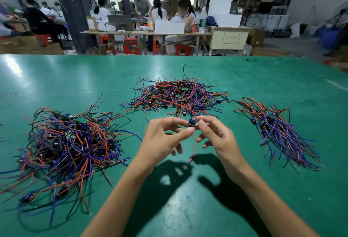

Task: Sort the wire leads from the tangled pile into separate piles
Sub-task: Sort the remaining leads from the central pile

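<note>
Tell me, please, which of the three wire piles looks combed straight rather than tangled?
The right pile: its leads lie roughly parallel, unlike the tangled middle pile and left pile.

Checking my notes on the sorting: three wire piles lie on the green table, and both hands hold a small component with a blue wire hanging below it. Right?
Not quite: the head view shows a red wire hanging below the component, not blue. Otherwise right: left hand, right hand, three piles, green table.

Bright overhead light glares on the table [56, 78] at 10 o'clock; hard shadows fall toward 6 o'clock; background blurred, edges bowed by the wide lens.
</note>
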### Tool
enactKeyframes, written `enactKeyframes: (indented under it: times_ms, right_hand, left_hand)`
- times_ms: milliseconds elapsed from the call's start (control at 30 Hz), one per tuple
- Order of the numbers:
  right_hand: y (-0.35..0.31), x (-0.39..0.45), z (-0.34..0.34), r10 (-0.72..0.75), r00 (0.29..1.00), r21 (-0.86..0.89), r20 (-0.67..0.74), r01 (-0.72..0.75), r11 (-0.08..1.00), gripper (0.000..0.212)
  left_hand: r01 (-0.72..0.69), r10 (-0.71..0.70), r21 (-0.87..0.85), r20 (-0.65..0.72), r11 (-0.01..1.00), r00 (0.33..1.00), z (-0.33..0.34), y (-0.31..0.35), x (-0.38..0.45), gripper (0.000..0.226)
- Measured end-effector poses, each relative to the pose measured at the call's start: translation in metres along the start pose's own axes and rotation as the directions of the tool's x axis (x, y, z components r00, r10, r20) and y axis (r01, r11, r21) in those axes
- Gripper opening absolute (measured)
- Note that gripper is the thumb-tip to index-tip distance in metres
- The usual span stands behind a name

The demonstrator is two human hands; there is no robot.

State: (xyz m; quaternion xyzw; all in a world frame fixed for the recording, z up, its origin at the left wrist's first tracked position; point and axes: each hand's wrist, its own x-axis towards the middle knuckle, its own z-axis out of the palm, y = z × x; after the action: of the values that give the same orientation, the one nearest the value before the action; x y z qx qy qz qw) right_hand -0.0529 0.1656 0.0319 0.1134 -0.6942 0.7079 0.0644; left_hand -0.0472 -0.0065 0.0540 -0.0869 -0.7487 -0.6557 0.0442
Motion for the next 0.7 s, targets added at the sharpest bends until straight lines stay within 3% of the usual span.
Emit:
enactKeyframes:
  times_ms: [100,200,367,467,533,600,667,700]
  right_hand:
    - [0.001,-0.002,-0.002,-0.042,0.999,-0.005,-0.027,0.042,0.999,0.019]
    - [0.006,-0.001,-0.002,-0.029,0.996,0.008,-0.086,0.030,1.000,0.006]
    - [0.008,0.000,0.002,0.118,0.987,0.177,-0.113,-0.097,0.979,0.013]
    - [0.011,0.000,0.003,0.133,0.984,0.131,-0.118,-0.117,0.984,0.017]
    - [0.011,0.001,0.002,0.128,0.986,0.108,-0.104,-0.117,0.987,0.018]
    - [0.013,0.003,0.000,0.132,0.988,0.077,-0.076,-0.127,0.989,0.016]
    - [0.018,0.004,0.000,0.127,0.989,-0.003,-0.071,-0.128,0.992,0.011]
    - [0.022,0.003,0.000,0.107,0.991,-0.079,-0.086,-0.114,0.990,0.007]
  left_hand:
    - [-0.093,0.098,0.211,-0.012,0.973,0.995,0.000,-0.003,0.001,0.015]
    - [-0.123,0.132,0.283,-0.016,0.951,0.991,0.002,-0.005,0.002,0.015]
    - [-0.091,0.104,0.236,-0.044,0.967,0.994,0.002,-0.011,0.006,0.013]
    - [-0.029,0.033,0.165,-0.021,0.986,0.999,0.001,-0.012,0.006,0.015]
    - [0.018,-0.017,0.046,-0.010,0.999,1.000,-0.003,-0.007,0.005,0.016]
    - [0.079,-0.088,-0.189,-0.039,0.979,0.995,-0.014,0.002,0.006,0.017]
    - [0.117,-0.183,-0.519,-0.078,0.847,0.980,-0.034,0.010,0.011,0.023]
    - [0.093,-0.216,-0.696,-0.090,0.712,0.972,-0.045,0.012,0.013,0.024]
